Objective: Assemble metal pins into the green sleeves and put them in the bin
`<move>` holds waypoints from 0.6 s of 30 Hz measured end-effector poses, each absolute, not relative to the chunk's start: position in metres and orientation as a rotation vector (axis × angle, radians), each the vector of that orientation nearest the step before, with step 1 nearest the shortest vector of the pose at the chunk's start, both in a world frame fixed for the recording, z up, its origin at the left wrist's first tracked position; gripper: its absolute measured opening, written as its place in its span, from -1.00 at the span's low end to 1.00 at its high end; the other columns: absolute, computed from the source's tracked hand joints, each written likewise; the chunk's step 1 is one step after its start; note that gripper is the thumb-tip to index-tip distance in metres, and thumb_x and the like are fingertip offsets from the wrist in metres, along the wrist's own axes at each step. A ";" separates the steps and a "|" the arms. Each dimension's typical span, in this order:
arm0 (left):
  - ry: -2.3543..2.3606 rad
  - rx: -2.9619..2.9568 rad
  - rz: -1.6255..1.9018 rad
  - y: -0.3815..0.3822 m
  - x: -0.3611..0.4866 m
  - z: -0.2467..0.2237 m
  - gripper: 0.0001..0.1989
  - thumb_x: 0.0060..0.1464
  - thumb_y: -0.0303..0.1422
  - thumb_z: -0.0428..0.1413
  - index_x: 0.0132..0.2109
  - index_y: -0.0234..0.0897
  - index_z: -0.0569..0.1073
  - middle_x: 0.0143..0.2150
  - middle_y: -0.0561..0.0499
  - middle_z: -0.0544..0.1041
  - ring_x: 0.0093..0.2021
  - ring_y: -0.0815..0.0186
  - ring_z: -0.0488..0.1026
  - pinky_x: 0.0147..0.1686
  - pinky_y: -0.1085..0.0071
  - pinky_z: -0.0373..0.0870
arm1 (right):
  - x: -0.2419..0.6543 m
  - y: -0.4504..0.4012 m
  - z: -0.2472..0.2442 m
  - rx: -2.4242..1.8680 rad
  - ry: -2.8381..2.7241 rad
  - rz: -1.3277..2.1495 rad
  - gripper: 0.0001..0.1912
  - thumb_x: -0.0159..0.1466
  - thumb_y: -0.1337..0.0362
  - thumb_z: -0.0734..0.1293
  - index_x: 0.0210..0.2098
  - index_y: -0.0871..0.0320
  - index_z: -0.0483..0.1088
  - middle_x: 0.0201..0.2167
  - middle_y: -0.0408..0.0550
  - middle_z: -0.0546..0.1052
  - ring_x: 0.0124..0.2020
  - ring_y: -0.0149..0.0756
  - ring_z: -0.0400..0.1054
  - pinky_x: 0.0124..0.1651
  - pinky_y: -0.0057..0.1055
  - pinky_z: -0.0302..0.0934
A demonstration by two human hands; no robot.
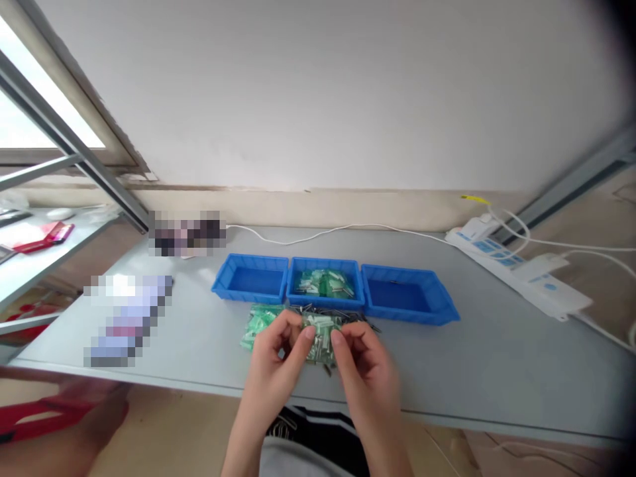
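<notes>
My left hand and my right hand meet over a heap of small green and clear plastic parts on the grey table. Their fingertips pinch toward each other above the heap; whatever they hold is too small and blurred to make out. Thin dark metal pins lie along the heap's far side. More green parts spread to the left of my left hand. Behind the heap stand three blue trays: the left tray and right tray look bare, the middle tray holds green parts.
A white power strip with white cables lies at the far right of the table. Two blurred-out items sit at the left and back left. A metal frame slants at the left. The table's front edge runs just below my hands.
</notes>
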State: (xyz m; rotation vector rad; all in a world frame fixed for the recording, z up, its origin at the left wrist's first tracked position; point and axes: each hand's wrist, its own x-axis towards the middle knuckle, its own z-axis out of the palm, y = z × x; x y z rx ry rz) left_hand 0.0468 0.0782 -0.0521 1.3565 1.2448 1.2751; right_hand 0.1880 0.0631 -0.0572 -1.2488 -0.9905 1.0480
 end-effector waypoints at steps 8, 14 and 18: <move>1.256 1.443 1.394 0.075 0.042 -0.052 -0.78 0.45 -0.30 0.10 -0.02 -0.24 0.64 -0.56 0.13 0.43 -0.54 0.42 0.33 -0.42 0.48 0.27 | 0.195 0.060 -0.061 -1.174 -0.989 1.005 -0.74 0.41 0.01 0.45 -0.16 0.07 0.60 -0.49 -0.15 0.48 -0.48 -0.35 0.36 -0.41 -0.47 0.29; 1.171 1.504 1.493 0.070 0.038 -0.047 -0.75 0.45 -0.33 0.09 -0.04 -0.14 0.69 -0.24 -0.02 0.69 -0.46 0.41 0.39 -0.40 0.48 0.38 | 0.202 0.057 -0.063 -1.058 -0.956 0.887 -0.80 0.44 0.12 0.44 -0.14 0.09 0.66 -0.34 -0.05 0.64 -0.46 -0.32 0.49 -0.39 -0.44 0.40; 1.169 1.505 1.473 0.068 0.039 -0.050 -0.76 0.45 -0.32 0.09 -0.03 -0.14 0.68 -0.18 -0.04 0.70 -0.42 0.38 0.43 -0.38 0.47 0.42 | 0.201 0.055 -0.060 -0.936 -1.107 1.029 -0.71 0.52 0.11 0.33 -0.07 0.09 0.67 -0.41 -0.03 0.62 -0.46 -0.29 0.47 -0.39 -0.41 0.39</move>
